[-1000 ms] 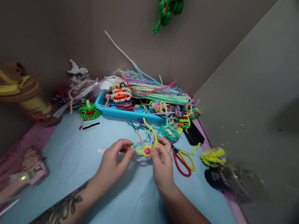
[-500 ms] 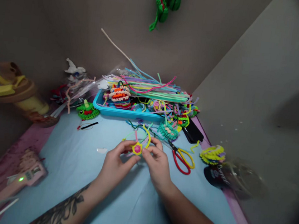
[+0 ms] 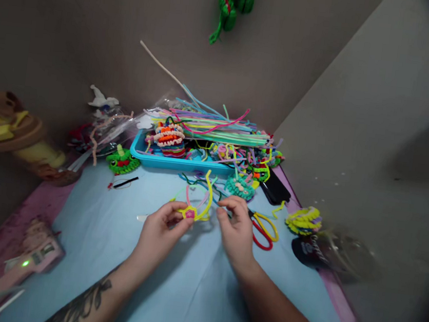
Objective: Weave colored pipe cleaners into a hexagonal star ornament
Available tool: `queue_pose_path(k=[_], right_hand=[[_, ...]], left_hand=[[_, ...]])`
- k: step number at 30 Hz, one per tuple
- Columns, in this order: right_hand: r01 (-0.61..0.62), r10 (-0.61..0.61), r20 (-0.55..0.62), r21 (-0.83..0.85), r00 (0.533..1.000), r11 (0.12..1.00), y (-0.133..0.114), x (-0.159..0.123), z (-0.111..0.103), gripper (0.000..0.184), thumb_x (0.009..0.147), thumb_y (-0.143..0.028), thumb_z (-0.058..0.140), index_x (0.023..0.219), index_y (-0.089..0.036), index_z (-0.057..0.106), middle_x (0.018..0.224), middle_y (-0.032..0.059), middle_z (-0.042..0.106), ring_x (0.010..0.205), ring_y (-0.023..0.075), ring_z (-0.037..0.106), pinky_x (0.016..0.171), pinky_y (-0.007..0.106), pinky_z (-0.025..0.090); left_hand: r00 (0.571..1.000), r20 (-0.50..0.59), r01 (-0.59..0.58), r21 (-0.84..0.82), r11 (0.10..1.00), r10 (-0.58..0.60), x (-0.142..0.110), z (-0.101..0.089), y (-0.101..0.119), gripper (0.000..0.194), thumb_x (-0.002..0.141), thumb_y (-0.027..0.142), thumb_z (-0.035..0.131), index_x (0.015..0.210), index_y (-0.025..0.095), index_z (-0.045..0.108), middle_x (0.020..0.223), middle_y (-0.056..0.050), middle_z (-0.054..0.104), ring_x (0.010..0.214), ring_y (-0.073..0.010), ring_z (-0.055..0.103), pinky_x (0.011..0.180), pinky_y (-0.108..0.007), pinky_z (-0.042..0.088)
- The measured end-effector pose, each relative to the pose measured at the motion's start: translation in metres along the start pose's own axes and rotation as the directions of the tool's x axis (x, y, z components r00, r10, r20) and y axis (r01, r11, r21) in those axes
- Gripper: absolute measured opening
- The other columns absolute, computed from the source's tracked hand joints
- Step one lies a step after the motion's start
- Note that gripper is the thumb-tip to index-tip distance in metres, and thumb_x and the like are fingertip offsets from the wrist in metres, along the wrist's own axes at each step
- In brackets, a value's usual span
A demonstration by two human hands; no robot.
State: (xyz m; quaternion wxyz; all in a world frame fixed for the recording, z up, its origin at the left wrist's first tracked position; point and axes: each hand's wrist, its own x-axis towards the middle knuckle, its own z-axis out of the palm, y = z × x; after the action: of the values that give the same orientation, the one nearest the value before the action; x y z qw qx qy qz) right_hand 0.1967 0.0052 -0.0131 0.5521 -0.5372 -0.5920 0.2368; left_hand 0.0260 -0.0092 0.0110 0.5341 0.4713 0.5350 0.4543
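Blue sheet (image 3: 173, 285) looks like matt, faintly creased cloth. Little flower (image 3: 190, 214) is fuzzy pipe cleaner, same as the fluffy bundle (image 3: 228, 137) toward the back edge of the table (image 3: 0, 235). Tray (image 3: 183, 165) there: smooth plastic. Scissors (image 3: 264, 229) have smooth, plastic-looking handles.

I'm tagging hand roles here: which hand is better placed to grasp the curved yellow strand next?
Probably the right hand: it sits just right of the yellow strand, apparently not touching it, while the left hand is pinching the pink-centred yellow piece.
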Motion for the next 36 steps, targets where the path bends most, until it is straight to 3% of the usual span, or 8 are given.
queue_pose_path(k=[4, 7, 14, 21, 25, 29, 33, 36], right_hand=[[0.282, -0.294, -0.015, -0.24, 0.956, 0.929, 0.006, 0.007, -0.012, 0.026, 0.086, -0.012, 0.053, 0.106, -0.025, 0.063, 0.099, 0.0055, 0.053, 0.097, 0.0206, 0.054, 0.086, 0.041, 0.046], [0.388, -0.392, 0.054, -0.325, 0.918, 0.863, 0.009, 0.011, -0.016, 0.032, 0.085, -0.007, 0.051, 0.105, -0.026, 0.066, 0.1, 0.0058, 0.051, 0.095, 0.0202, 0.054, 0.084, 0.04, 0.048], [0.39, -0.403, 0.03, -0.329, 0.915, 0.86, 0.012, 0.016, -0.017, 0.029, 0.083, -0.004, 0.054, 0.095, -0.025, 0.07, 0.092, 0.0043, 0.057, 0.085, 0.0175, 0.059, 0.075, 0.034, 0.052], [0.387, -0.386, 0.029, -0.046, 0.922, 0.921, -0.005, 0.002, -0.016, 0.034, 0.079, -0.001, 0.059, 0.097, -0.028, 0.069, 0.093, 0.0023, 0.065, 0.084, 0.0156, 0.065, 0.075, 0.031, 0.053], [0.295, -0.303, 0.051, 0.123, 0.952, 0.947, -0.01, -0.001, -0.014, 0.028, 0.078, -0.004, 0.063, 0.091, -0.028, 0.071, 0.087, 0.0018, 0.067, 0.082, 0.0157, 0.065, 0.073, 0.03, 0.053], [0.045, -0.079, 0.152, 0.216, 0.985, 0.975, -0.007, 0.001, -0.01, 0.015, 0.078, -0.012, 0.066, 0.083, -0.025, 0.071, 0.081, 0.0011, 0.068, 0.078, 0.015, 0.064, 0.069, 0.027, 0.051], [-0.301, 0.218, 0.256, 0.35, 0.942, 0.887, 0.002, 0.003, -0.004, 0.013, 0.072, -0.021, 0.072, 0.084, -0.023, 0.067, 0.076, -0.0013, 0.066, 0.07, 0.0128, 0.062, 0.064, 0.024, 0.049], [-0.419, 0.313, 0.295, 0.437, 0.903, 0.796, 0.005, 0.004, 0.0, 0.017, 0.066, -0.023, 0.076, 0.079, -0.021, 0.064, 0.074, -0.0024, 0.064, 0.069, 0.0118, 0.06, 0.064, 0.023, 0.047]], left_hand=[[0.994, 0.112, -0.019, 0.09, 0.996, 0.009, -0.001, 0.001, -0.001, 0.023, 0.074, 0.029, 0.067, 0.092, 0.016, 0.062, 0.071, -0.003, 0.071, 0.067, -0.0164, 0.066, 0.065, -0.025, 0.05], [0.982, 0.187, -0.058, 0.152, 0.987, 0.029, -0.003, 0.001, -0.002, 0.022, 0.075, 0.029, 0.066, 0.093, 0.016, 0.064, 0.072, -0.003, 0.07, 0.067, -0.0169, 0.065, 0.065, -0.026, 0.05], [0.988, 0.152, -0.03, 0.122, 0.992, 0.011, 0.0, -0.003, -0.002, 0.024, 0.075, 0.029, 0.066, 0.095, 0.016, 0.062, 0.073, -0.004, 0.07, 0.068, -0.0174, 0.066, 0.065, -0.027, 0.05], [0.994, 0.024, -0.113, 0.145, 0.983, 0.11, 0.001, -0.006, -0.005, 0.023, 0.078, 0.029, 0.064, 0.098, 0.018, 0.061, 0.088, -0.005, 0.073, 0.082, -0.0181, 0.068, 0.072, -0.027, 0.051], [0.985, 0.05, -0.174, 0.224, 0.959, 0.167, -0.001, -0.006, -0.005, 0.019, 0.081, 0.029, 0.062, 0.098, 0.019, 0.062, 0.091, -0.004, 0.072, 0.084, -0.018, 0.068, 0.074, -0.027, 0.051], [0.972, 0.067, -0.235, 0.282, 0.93, 0.225, -0.001, -0.007, -0.006, 0.017, 0.083, 0.029, 0.06, 0.097, 0.019, 0.062, 0.09, -0.003, 0.071, 0.083, -0.0173, 0.067, 0.074, -0.026, 0.051], [0.962, 0.048, -0.27, 0.313, 0.911, 0.269, -0.002, -0.008, -0.006, 0.017, 0.083, 0.027, 0.06, 0.097, 0.019, 0.063, 0.09, -0.003, 0.071, 0.083, -0.017, 0.067, 0.074, -0.026, 0.051], [0.962, 0.034, -0.269, 0.319, 0.909, 0.273, -0.002, -0.009, -0.005, 0.017, 0.083, 0.027, 0.059, 0.098, 0.02, 0.062, 0.089, -0.003, 0.071, 0.081, -0.017, 0.067, 0.073, -0.026, 0.051]])
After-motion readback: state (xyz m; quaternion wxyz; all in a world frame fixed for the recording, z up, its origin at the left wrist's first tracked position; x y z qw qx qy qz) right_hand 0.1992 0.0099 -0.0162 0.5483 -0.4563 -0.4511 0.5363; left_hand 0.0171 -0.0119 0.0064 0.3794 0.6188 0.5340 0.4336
